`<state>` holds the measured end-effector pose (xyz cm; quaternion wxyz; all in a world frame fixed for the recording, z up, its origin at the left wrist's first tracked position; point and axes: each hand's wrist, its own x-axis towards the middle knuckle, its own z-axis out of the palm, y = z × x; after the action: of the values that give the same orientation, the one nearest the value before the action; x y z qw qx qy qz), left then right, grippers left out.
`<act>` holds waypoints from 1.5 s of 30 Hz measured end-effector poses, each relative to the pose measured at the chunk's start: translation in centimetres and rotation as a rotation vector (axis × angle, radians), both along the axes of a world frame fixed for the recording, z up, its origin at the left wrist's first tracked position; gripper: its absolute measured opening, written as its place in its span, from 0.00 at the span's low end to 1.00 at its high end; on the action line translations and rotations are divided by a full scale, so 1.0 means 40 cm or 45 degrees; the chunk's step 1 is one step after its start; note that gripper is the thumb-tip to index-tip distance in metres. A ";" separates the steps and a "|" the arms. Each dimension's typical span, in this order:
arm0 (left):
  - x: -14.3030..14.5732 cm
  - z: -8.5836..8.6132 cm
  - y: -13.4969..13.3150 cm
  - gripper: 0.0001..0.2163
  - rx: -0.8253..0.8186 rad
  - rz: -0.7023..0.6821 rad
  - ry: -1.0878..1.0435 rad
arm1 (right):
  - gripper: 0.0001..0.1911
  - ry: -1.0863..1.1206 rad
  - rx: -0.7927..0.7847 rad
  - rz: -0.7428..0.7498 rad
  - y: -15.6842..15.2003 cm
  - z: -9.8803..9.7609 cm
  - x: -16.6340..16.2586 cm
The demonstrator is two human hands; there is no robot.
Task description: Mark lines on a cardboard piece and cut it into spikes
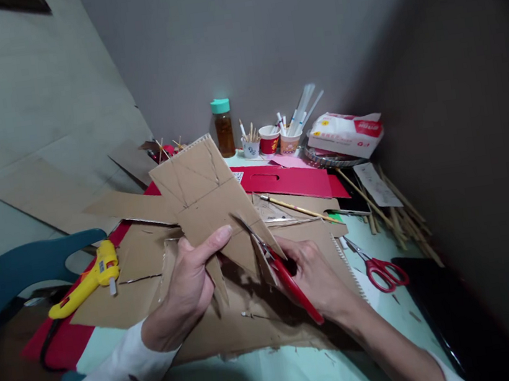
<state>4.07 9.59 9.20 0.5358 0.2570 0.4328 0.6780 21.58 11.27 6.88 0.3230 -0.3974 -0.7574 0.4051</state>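
My left hand grips a brown cardboard piece with pencil lines on it, thumb on top, holding it tilted above the table. Beside it, my right hand is closed round the handles of red scissors. The scissor blades point up and left into the cardboard's lower right edge. A narrow cardboard strip hangs down below the left hand.
Large cardboard sheets cover the table. A yellow glue gun lies at left, a second pair of red scissors at right. Behind stand a brown bottle, cups with pens, a red box, a tissue pack and wooden sticks.
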 end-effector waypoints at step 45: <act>0.022 -0.019 0.002 0.24 0.054 -0.050 -0.163 | 0.20 0.523 -0.188 -0.434 -0.025 0.001 0.015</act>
<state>4.96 9.69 8.46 0.5699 0.2326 0.3779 0.6915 22.19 10.27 6.93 0.5035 -0.4509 -0.5666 0.4712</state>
